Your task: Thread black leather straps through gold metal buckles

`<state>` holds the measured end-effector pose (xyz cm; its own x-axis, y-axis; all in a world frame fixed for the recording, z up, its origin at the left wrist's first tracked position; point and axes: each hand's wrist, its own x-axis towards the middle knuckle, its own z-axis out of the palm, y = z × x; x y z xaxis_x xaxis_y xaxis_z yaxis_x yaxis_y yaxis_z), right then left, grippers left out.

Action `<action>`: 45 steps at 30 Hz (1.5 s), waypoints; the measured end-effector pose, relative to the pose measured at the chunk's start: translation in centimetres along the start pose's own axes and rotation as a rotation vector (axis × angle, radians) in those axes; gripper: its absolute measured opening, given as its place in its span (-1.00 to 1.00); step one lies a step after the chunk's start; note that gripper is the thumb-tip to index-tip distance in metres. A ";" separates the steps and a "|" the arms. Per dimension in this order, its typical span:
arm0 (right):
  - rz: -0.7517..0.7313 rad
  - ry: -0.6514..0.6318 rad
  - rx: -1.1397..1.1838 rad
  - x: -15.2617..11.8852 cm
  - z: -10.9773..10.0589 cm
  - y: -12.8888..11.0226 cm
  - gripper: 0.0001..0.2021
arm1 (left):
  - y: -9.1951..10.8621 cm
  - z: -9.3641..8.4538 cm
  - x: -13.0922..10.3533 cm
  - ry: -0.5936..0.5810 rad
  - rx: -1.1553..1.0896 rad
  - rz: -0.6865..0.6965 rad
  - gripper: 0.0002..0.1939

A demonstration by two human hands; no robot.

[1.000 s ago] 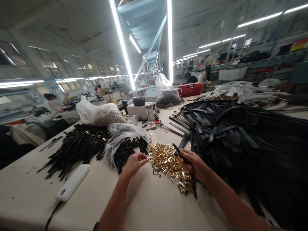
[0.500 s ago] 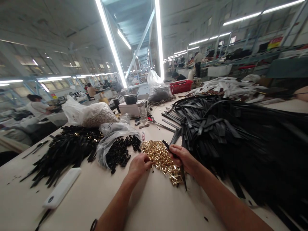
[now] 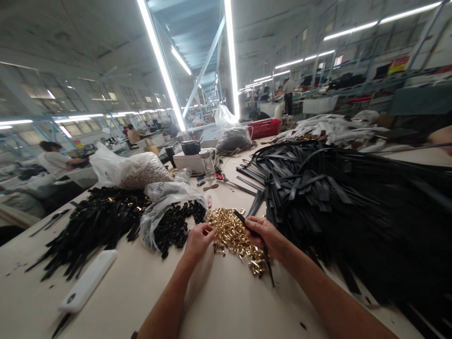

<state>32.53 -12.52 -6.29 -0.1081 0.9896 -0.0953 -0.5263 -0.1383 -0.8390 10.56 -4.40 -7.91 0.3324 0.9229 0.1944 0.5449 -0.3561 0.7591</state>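
A heap of small gold metal pieces [image 3: 231, 235] lies on the pale table [image 3: 219, 306]. At the heap's left edge my left hand [image 3: 199, 239] has its thumb and fingers pinched together; whatever is between the fingertips is too small to make out. My right hand [image 3: 265, 235] is wrapped round a black strap [image 3: 269, 267] over the right side of the heap. One end of the strap points up and left past the fingers, the other hangs down below the hand. Small black parts [image 3: 173, 226] spill from a clear plastic bag [image 3: 150, 223] left of my left hand.
A large pile of black straps [image 3: 328, 197] covers the right side. Finished-looking black strips [image 3: 95, 221] and a white device [image 3: 88, 282] lie left. Behind are a glass jar [image 3: 207, 165], a filled bag [image 3: 137, 169] and a red basket [image 3: 264, 128]. Other people sit farther back.
My left hand has shifted slightly left and its fingertips have drawn up from the heap's lower edge. My right hand still grips the black strap, slightly lower and to the left.
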 end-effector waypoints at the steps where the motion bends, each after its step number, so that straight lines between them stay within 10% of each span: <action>1: 0.007 0.000 -0.002 0.0 0.1 0.0 -0.58 | 0.0 -0.1 0.1 -0.005 -0.136 -0.046 -0.79; 10: 0.061 0.022 -0.090 -0.2 1.0 0.5 -0.57 | 1.2 0.3 -0.1 -0.101 -1.027 -0.428 -0.64; 22: 0.045 0.070 -0.265 -0.1 1.6 1.6 -0.60 | 1.2 0.7 -0.3 0.039 -1.161 -0.366 -0.71; 45: -0.045 0.086 -0.318 -0.6 2.8 1.8 -0.67 | 3.2 0.7 -1.2 -0.124 -1.510 -0.668 -0.99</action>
<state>29.24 -13.52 -6.26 -0.0126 0.9960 -0.0880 -0.2379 -0.0885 -0.9673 12.46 -6.72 -6.16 0.4572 0.8018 -0.3847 -0.5589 0.5955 0.5770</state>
